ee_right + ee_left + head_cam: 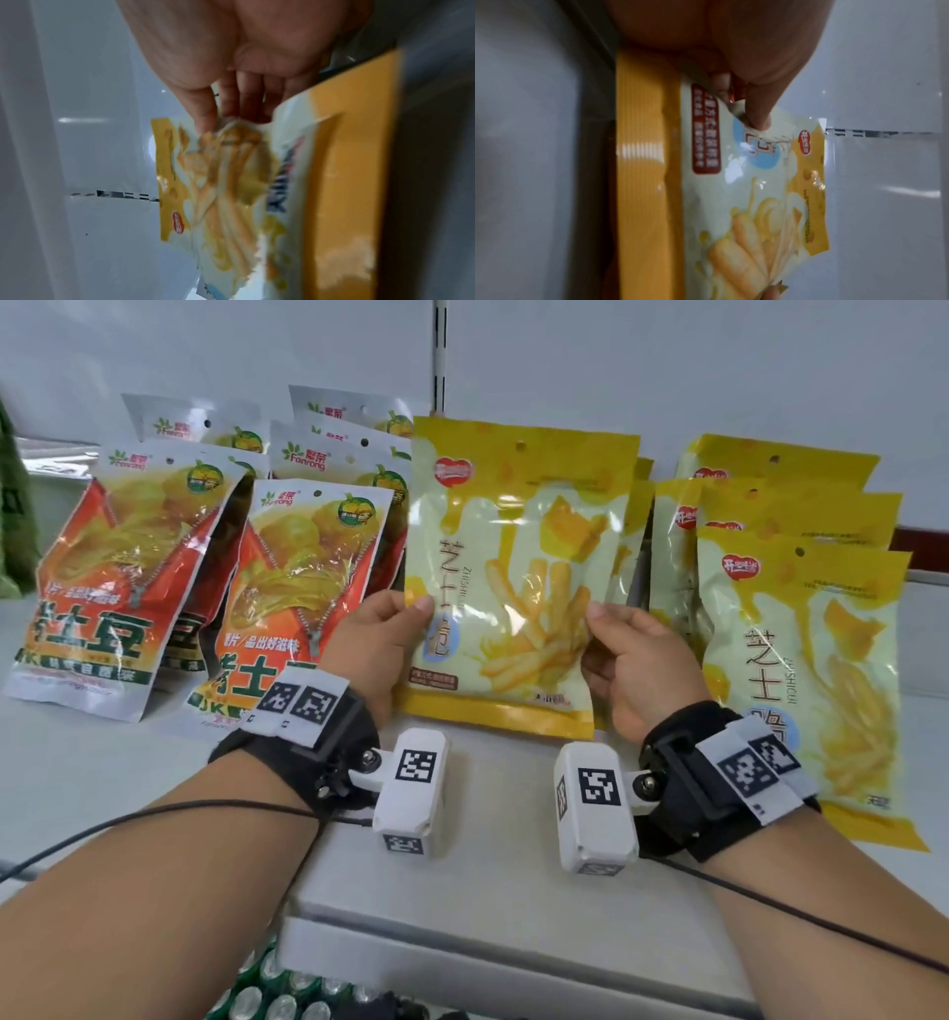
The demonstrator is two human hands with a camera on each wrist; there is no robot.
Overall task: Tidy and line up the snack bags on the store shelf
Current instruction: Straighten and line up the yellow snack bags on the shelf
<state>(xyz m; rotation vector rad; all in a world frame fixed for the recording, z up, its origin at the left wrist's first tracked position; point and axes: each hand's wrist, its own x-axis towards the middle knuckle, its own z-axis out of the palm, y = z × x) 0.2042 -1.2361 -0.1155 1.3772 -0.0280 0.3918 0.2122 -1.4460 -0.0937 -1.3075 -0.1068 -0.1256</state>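
A yellow cheese-stick snack bag (518,567) stands upright at the middle of the white shelf (462,865). My left hand (382,642) pinches its left edge, thumb on the front. My right hand (634,654) pinches its right edge the same way. The left wrist view shows my thumb (759,109) pressed on the yellow bag (752,182). In the right wrist view my thumb (203,113) and fingers grip the yellow bag (231,182). More yellow bags (801,629) stand in a row to the right. Orange potato-chip bags (303,588) stand in two rows on the left.
The white back wall (667,367) with a slotted upright (440,356) stands close behind the bags. A green package (15,505) shows at the far left edge. Canned drinks (287,994) sit on the shelf below. Cables (154,814) trail from both wrist cameras.
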